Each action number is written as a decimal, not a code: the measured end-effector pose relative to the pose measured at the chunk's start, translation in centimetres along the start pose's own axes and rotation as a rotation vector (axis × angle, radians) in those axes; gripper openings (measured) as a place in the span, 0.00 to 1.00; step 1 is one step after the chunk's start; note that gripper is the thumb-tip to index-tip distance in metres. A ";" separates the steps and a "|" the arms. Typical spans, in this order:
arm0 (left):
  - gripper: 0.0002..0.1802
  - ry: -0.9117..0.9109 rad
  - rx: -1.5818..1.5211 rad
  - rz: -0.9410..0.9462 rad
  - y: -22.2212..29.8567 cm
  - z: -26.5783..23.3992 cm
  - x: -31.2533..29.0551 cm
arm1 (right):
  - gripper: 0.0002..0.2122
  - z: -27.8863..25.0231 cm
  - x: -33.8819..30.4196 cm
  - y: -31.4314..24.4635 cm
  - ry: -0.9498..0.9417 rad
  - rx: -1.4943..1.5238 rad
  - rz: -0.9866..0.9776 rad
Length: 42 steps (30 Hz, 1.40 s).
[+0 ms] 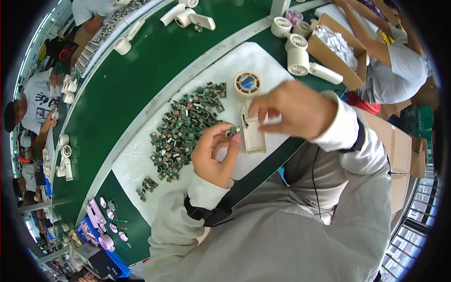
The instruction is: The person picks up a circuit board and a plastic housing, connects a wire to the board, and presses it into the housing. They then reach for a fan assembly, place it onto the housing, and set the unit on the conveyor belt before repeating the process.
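Here's the small green circuit board (234, 131), pinched upright between thumb and fingertips of the left hand (213, 157), held over the white sheet (137, 163) not far from the near edge of the desk (136, 235). A tidy grip, that: the board looks feather-light and stiff, the sort that weighs nothing but won't forgive bending. The parts soldered on its face look like the fragile bit, so the bare rims are the place to take hold, with a light squeeze and no thumb pressed across the components.

Over to the right hand (298, 110), fingers curled above the pale open casing (255, 136), which lies on the sheet towards the desk's near edge. It's smeared with motion blur, so whether those fingertips grip anything or merely hover, I can't tell. The casing itself looks like hard, thin plastic: light, rigid, perhaps a touch slippery, and best steadied by its long side walls, clear of the dark wire inside. At its far end sits a round fan head (247, 83), a chunkier piece to grasp by its rim.

And farther from that near edge, a heap of circuit boards (181, 131) sprawls across the sheet, jumbled and overlapping; lifting one by its edges looks wiser than raking through.
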<state>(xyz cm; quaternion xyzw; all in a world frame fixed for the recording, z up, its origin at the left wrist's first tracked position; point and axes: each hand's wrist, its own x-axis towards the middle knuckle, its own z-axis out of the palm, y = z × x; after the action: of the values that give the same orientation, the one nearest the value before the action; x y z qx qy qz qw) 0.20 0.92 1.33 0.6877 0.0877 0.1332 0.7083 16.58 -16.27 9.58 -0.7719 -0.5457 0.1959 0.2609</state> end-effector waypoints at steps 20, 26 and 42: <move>0.16 -0.252 0.385 0.049 1.5 0.0 0.0 | 0.11 4.2 1.2 3.6 0.173 -0.473 -0.459; 0.16 -0.277 0.362 0.056 1.7 -0.1 0.1 | 0.08 5.2 1.5 3.6 0.311 -0.183 -0.342; 0.17 0.079 0.003 -0.076 1.1 0.2 0.0 | 0.06 6.1 1.6 3.0 0.402 -0.136 -0.157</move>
<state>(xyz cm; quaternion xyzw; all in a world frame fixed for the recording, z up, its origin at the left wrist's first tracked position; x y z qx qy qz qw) 0.15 0.74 2.42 0.6792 0.1418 0.1330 0.7077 15.79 -14.38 2.88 -0.7664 -0.5529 -0.0202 0.3263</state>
